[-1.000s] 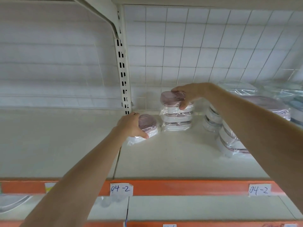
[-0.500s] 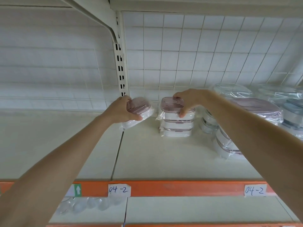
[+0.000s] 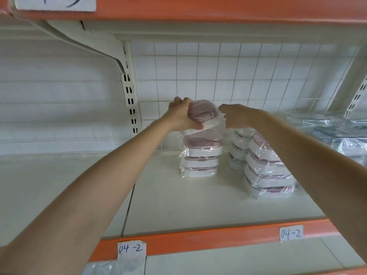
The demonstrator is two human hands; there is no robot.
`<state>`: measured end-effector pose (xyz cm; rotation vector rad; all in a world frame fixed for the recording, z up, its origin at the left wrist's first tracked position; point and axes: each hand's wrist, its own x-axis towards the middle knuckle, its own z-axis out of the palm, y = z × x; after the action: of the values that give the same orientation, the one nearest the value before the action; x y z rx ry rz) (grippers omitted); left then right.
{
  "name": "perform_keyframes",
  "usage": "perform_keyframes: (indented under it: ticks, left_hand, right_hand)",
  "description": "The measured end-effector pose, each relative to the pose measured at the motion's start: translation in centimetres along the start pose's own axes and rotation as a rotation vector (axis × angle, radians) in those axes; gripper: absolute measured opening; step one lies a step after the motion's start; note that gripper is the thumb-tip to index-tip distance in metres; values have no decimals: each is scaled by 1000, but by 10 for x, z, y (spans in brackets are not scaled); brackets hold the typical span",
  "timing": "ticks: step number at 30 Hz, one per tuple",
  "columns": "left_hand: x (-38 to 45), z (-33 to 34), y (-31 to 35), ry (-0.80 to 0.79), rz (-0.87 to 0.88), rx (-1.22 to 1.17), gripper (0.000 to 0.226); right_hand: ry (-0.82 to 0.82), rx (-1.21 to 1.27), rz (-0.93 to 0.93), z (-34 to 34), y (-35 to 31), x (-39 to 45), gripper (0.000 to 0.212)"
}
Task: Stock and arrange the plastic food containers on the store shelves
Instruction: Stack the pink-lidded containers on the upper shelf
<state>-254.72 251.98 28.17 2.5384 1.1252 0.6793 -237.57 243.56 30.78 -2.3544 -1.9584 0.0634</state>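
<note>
A small white container with a pink lid (image 3: pixel 201 112), wrapped in clear film, hangs tilted just above a stack of three like containers (image 3: pixel 201 155) on the cream shelf (image 3: pixel 178 203). My left hand (image 3: pixel 181 115) grips its left side, fingers curled over the lid. My right hand (image 3: pixel 237 117) pinches the film at its right edge. A taller stack of larger pink-lidded containers (image 3: pixel 268 171) stands to the right, partly hidden by my right forearm.
Wrapped grey-lidded containers (image 3: pixel 337 133) lie at the far right. A slotted upright (image 3: pixel 130 100) and its bracket stand left of the stack. An upper shelf (image 3: pixel 198 12) hangs close overhead. An orange front rail (image 3: pixel 218 240) carries "04-2" labels.
My left hand lifted the single container off the shelf and carried it right, above the stack. My right hand left the stack's top lid and took the wrap. The camera moved closer.
</note>
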Motion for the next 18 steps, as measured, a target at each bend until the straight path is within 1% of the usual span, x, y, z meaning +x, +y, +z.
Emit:
perform_keyframes:
  ticks: [1,4,6,8,10,12,15,18]
  left_hand:
    - [1,7,3,-44,8,22,87]
    - [-1,24,1,-182,16,86,90]
    - [-4,27,-5,-231,-1,83,94]
    - [-7,27,-10,-256,-44,56,101]
    - [-12,28,-15,-248,-67,17,106]
    - [-15,30,-17,-189,-82,-20,107]
    - [-19,35,-15,-101,-91,-66,100]
    - [-24,38,-14,-61,-63,-46,92]
  right_hand:
    - [23,9,0,2,2,0,54]
    - [3,117,-36,4,5,-5,68]
    - [-37,102,-94,5,5,-9,74]
    - [-57,93,-145,10,2,-12,76]
    - [-46,77,-169,16,-3,-10,73]
    - [5,51,-180,21,-6,-8,64]
    - [90,3,-202,23,-7,-4,54]
    - [91,-72,-206,25,-3,0,47]
